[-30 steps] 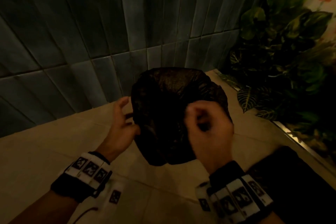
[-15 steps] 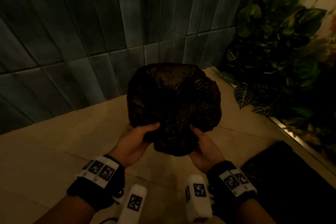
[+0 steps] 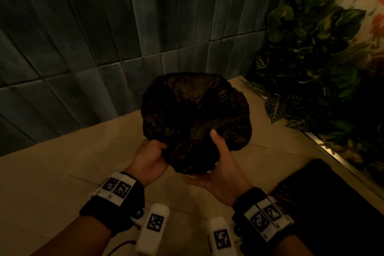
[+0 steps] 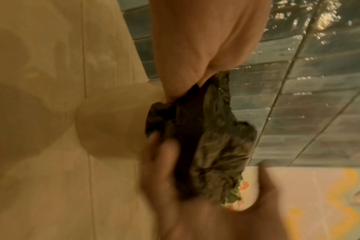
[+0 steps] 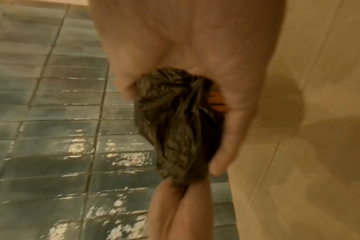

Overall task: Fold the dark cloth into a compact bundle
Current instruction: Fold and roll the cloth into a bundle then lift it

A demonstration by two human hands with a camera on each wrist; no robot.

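Observation:
The dark cloth (image 3: 195, 114) is thin, crinkled and bunched into a round puffed mass held up in the air over the beige tiled floor. My left hand (image 3: 151, 160) grips its lower left edge with curled fingers. My right hand (image 3: 220, 164) cups it from below on the right, thumb pressed up against the fabric. In the left wrist view the dark cloth (image 4: 208, 146) is squeezed between my left hand (image 4: 170, 170) and the other hand. In the right wrist view my right hand (image 5: 195, 78) is closed round the gathered dark cloth (image 5: 175, 123).
A grey-blue tiled wall (image 3: 104, 37) rises close behind the cloth. Leafy plants (image 3: 315, 64) fill the right side along a metal-edged border. Beige floor tiles (image 3: 52, 183) lie below, and something dark (image 3: 332, 203) lies on the floor at the lower right.
Both hands dropped from the sides of the cloth to its lower edge and now gather it from underneath. The bundle sits a little higher and rounder between them.

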